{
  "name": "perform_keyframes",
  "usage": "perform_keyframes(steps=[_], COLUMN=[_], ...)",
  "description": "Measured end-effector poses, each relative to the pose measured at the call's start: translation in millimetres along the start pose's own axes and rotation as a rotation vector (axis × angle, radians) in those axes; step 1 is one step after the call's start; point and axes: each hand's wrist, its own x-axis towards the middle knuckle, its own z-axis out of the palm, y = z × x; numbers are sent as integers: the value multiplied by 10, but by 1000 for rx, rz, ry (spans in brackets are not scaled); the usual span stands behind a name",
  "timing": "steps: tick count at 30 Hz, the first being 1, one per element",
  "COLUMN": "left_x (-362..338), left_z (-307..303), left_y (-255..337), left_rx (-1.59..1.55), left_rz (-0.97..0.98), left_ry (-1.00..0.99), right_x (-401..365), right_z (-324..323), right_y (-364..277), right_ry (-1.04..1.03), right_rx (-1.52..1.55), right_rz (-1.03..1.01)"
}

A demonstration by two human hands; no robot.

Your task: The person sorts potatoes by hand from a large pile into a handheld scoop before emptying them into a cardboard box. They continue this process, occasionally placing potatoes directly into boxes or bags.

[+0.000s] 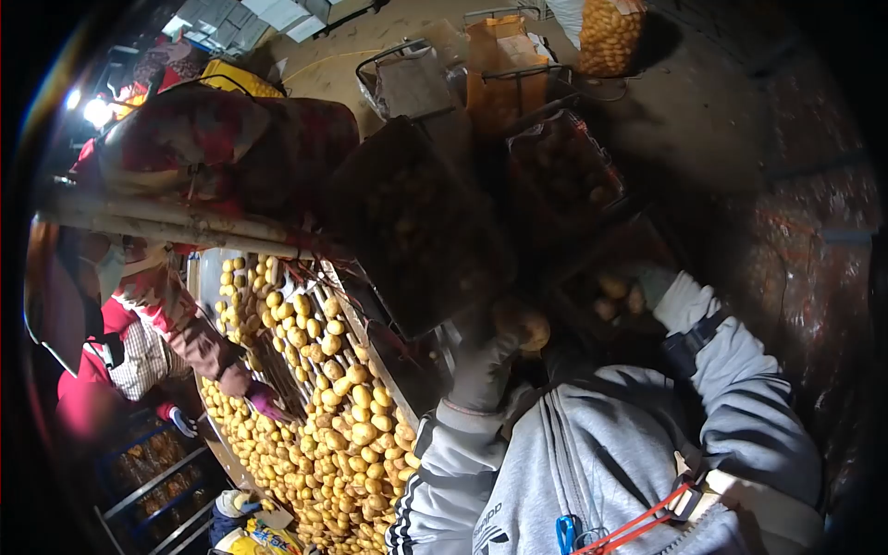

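Observation:
My left hand (490, 356), in a dark glove, is closed around a potato (534, 331) in front of my chest. Off to the right, my right hand (655, 283), also gloved, reaches into a dark crate (661, 242). Its fingertips lie right by several potatoes (611, 287) in that crate; shadow hides the fingers, and I cannot tell whether they grip one. To the left, many yellow potatoes (356, 430) cover a sorting conveyor.
A large dark crate of potatoes (407, 217) stands ahead, with another potato crate (562, 162) beyond my hands. Across the conveyor, a co-worker's purple-gloved hand (266, 400) reaches over the potatoes. A metal rail (176, 215) crosses at left. A full potato sack (610, 37) stands farther back.

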Motion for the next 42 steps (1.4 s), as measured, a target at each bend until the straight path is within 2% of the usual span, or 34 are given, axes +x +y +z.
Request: perform_keyframes(steps=[3,4,7,9,10,13,15,18,20,21,25,26,27,29,31,34,35,37,40,42], left_x=[-11,-21,-82,-156,-196,-314,-467,-803,-928,-1000,-1307,-1350,-1414,-1556,-1643,-1940,-1980,-2192,-2500,-2633], left_z=[-169,-211,-293,-324,-350,-486,-502,-485,-672,-751,-856,-885,-919,-976,-1067,-1306,-1466,-1594,-1618,-1586], left_y=[34,52,72,64,46,-2,110,358,315,290,228,179,168,130,146,154,162,124,163,135], left_rx=[-19,-18,2,42,72,170,232,309,383,418,398,499,530,587,536,592,604,155,-291,59], left_rz=[-84,-95,-74,15,79,284,330,325,280,256,298,434,446,460,535,417,559,460,372,356], left_ry=[-18,-20,19,91,137,268,255,196,236,257,415,482,573,760,833,976,971,860,715,736], right_x=[63,140,63,52,7,116,213,348,505,528,574,576,572,443,387,452,455,484,591,608], right_z=[-463,-492,172,812,1180,1797,1958,2162,2239,2305,2661,2764,2876,3173,3417,3675,3754,3897,4024,4099], right_y=[-20,0,-505,-730,-880,-947,-881,-759,-675,-646,-634,-648,-675,-796,-789,-566,-551,-556,-407,-357], right_ry=[175,251,199,-192,-277,-384,-409,-485,-575,-605,-678,-698,-719,-712,-708,-766,-783,-811,-821,-818], right_rx=[-168,-154,-232,-87,-90,-29,27,56,8,-57,-366,-421,-474,-557,-599,-578,-582,-590,-646,-730], right_rz=[-92,-195,-182,-243,-178,-58,-12,70,136,98,-67,-99,-133,-110,-105,-125,-141,-177,-296,-357])
